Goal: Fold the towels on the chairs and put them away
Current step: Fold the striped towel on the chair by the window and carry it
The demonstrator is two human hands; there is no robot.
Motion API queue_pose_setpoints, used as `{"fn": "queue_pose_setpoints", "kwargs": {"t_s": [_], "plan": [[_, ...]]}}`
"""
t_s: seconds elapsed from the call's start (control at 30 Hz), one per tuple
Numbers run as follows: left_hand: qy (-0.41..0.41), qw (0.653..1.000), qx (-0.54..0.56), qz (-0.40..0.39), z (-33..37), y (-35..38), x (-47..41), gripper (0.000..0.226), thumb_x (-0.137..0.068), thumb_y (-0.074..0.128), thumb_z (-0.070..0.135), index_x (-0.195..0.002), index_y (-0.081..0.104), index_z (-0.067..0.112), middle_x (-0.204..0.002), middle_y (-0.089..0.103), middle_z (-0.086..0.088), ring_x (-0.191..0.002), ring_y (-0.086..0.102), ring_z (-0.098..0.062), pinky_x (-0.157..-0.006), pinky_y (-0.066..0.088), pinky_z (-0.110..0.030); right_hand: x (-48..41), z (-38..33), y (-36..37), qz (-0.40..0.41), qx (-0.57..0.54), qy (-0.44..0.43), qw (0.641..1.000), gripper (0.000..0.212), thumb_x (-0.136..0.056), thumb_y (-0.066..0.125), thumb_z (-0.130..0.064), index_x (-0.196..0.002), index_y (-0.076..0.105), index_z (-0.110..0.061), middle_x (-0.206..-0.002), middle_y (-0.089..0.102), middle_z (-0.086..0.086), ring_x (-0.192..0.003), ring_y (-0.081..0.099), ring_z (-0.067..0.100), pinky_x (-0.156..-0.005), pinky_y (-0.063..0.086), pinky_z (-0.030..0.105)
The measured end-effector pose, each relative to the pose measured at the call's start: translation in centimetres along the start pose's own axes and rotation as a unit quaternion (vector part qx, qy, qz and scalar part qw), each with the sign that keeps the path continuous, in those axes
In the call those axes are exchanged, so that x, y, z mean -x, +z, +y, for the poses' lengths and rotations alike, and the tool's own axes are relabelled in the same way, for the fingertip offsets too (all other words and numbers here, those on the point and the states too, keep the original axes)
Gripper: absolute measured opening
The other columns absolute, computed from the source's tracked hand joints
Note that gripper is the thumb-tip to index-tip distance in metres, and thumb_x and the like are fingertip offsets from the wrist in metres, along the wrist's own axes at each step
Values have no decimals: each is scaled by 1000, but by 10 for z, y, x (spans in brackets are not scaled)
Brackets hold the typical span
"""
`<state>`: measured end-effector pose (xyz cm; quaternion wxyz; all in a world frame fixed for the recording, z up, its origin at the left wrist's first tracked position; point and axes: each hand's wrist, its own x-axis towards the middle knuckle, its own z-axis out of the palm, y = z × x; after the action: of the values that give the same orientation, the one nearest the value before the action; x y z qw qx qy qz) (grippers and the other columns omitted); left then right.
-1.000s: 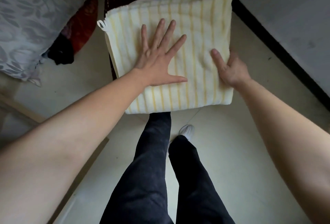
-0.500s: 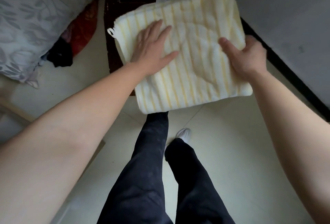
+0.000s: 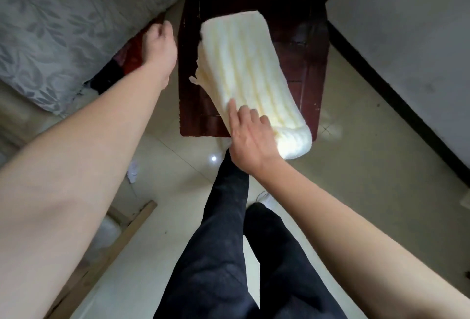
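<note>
Towel (image 3: 245, 72), folded narrow, lies on chair (image 3: 300, 46) seat, long axis running fwd-left from R grip (image 3: 251, 140). R grip on its near end, fingers atop, thumb hidden: can't tell if clamped. L grip (image 3: 159, 44) slack, empty, well left; R nearer.

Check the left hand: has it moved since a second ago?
Yes. The left hand has come off the towel, leftward past the chair seat and its left edge.

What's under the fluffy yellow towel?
A dark wooden chair seat lies under the folded towel; its near end overhangs the tiled floor. The seat's middle beneath it is covered.
</note>
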<state>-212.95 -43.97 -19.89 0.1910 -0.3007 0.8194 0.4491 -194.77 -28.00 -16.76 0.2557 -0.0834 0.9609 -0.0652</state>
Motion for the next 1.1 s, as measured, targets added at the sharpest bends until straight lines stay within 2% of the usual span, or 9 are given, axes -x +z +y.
{"fn": "queue_pose_setpoints", "kwargs": {"t_s": [0.07,0.17,0.27,0.33,0.47,0.63,0.8,0.93,1.1], "plan": [[94,982,-149,74,1,-1,3,49,-99,32,49,-133,50,17,-135,53,-4,-123,49,-21,-96,34,-25,0,-10,30,-76,27,-32,996,95,-76,59,-21,-152,6,-2,-125,44,13,-107,46,29,-83,40,38],[287,898,-318,101,9,11,28,64,-97,26,57,-150,30,22,-157,25,-9,-142,27,-27,-113,23,-39,-3,-19,50,-112,55,-33,992,100,-77,58,-30,-153,-1,-2,-129,38,15,-113,42,30,-88,39,38],[436,785,-440,-11,6,41,48,70,-95,20,66,-154,16,28,-161,8,-14,-148,8,-31,-117,10,-53,-3,-26,54,-117,20,-35,992,95,-82,52,-34,-154,-3,-4,-132,37,16,-117,41,31,-93,37,39],[432,750,-491,-95,-5,63,50,78,-90,16,75,-154,6,31,-162,-1,-16,-149,-2,-33,-116,5,-59,-1,-18,51,-103,-79,-23,991,81,-86,49,-24,-155,9,-10,-133,42,15,-115,47,33,-88,38,38],[296,809,-490,-134,-28,78,32,87,-82,20,82,-152,-3,36,-162,-6,-12,-147,2,-37,-115,8,-61,12,19,56,-2,-271,10,963,63,-85,51,-2,-146,40,-12,-126,57,14,-97,61,38,-69,38,31],[235,839,-429,-238,-22,72,20,100,-73,40,85,-150,-10,43,-162,-9,-7,-147,4,-37,-115,11,-59,41,43,76,133,-276,95,947,50,-88,57,-6,-138,51,-6,-124,55,17,-108,56,33,-89,50,43],[196,865,-394,-240,-35,56,37,136,-52,61,89,-150,-17,35,-161,-14,-8,-148,-8,-32,-116,1,-57,38,33,74,207,-286,313,881,97,-71,75,-31,-151,28,-5,-153,23,26,-126,32,26,-105,30,34],[88,956,-176,-220,-45,50,56,147,-57,87,54,-151,-21,20,-162,-10,-3,-146,-3,-13,-109,0,-21,22,31,60,179,-306,442,824,131,-51,81,-43,-156,9,-12,-160,2,23,-137,18,20,-110,24,42],[45,957,-183,-219,-47,48,56,139,-59,87,50,-153,-13,27,-161,5,3,-146,6,-15,-116,9,-39,38,55,77,83,-414,584,693,168,-32,90,-65,-153,-18,-21,-163,-7,12,-151,4,26,-120,5,49]]}}
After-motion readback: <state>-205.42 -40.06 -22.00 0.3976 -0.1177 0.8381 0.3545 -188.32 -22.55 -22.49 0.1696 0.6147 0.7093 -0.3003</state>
